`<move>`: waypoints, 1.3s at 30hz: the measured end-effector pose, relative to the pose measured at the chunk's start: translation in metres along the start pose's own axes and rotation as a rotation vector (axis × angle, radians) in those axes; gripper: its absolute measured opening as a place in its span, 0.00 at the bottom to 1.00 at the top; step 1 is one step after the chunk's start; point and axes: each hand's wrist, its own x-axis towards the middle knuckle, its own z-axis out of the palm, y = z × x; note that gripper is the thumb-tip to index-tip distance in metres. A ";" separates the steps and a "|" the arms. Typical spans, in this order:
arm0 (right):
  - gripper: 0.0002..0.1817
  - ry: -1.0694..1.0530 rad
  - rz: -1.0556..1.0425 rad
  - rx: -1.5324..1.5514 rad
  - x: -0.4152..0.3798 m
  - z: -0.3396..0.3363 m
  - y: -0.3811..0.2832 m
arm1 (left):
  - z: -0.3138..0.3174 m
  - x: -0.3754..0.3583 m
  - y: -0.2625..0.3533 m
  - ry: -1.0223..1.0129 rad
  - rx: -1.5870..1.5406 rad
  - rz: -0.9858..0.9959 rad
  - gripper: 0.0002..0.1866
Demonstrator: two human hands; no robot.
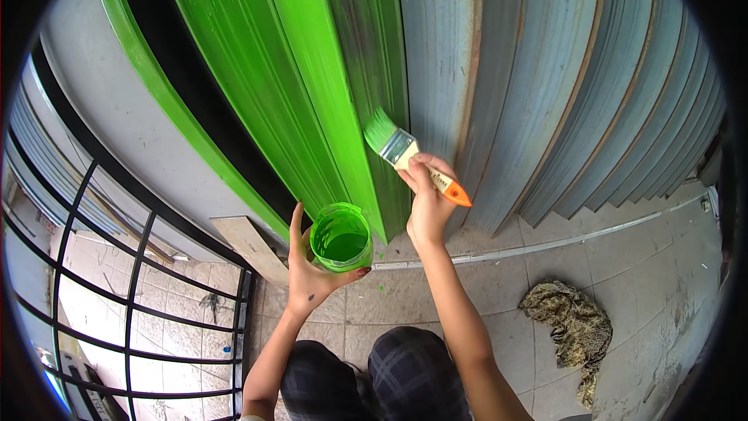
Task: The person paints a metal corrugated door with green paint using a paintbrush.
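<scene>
A small tub of green paint (340,237) is in my left hand (312,269), whose fingers wrap round its side, with green smears over its rim. My right hand (428,201) grips the handle of a flat paintbrush (401,148), which has a pale handle with an orange end. Green bristles point up and left, at the edge of a partly coated metal profile (362,39). To the left stand profiles covered in bright green (269,78). Bare grey profiles (538,70) with rusty edges fill the right side.
A black metal grille (131,304) stands at the lower left. A crumpled, stained cloth (573,327) lies on the tiled floor (483,288) at the lower right. A flat board (249,245) leans left of the tub. My knees are at the bottom.
</scene>
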 end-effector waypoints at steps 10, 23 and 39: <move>0.07 0.111 0.048 0.118 0.026 0.049 -0.046 | 0.000 -0.003 -0.002 -0.015 -0.017 -0.029 0.68; 0.05 0.207 0.190 -0.068 0.007 -0.029 0.010 | -0.002 -0.004 0.002 -0.003 -0.012 -0.025 0.68; 0.07 0.061 -0.006 0.115 0.053 0.067 -0.052 | -0.006 -0.004 -0.001 -0.011 0.008 0.011 0.68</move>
